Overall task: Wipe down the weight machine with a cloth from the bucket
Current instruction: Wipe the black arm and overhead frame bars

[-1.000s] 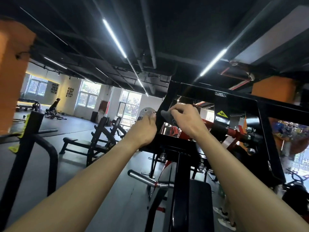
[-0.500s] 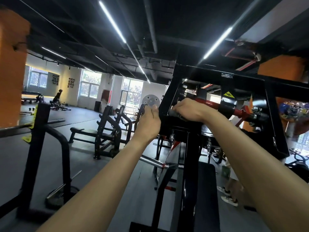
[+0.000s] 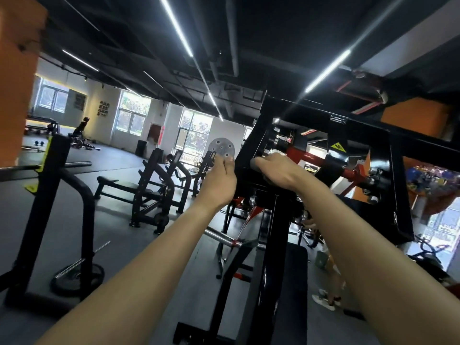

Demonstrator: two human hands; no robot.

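Person's right hand (image 3: pixel 281 171) pressing cloth (image 3: pixel 254 163) onto black machine (image 3: pixel 311 123) frame, grip clamped round it; left hand (image 3: pixel 220 181) hanging just beside the frame, fingers straight, grip apart

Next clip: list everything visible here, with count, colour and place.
black steel weight machine frame: one, black, centre right
red lever arm: one, red, inside the frame
yellow triangular warning sticker: one, yellow, on the frame
grey cloth: one, grey, under the right hand
grey round perforated disc: one, grey, behind the left hand
black weight benches: several, black, left floor
black weight plate: one, black, floor lower left
orange pillars: two, orange, far left, right
left hand: one, raised beside the frame
right hand: one, holding the cloth on the frame
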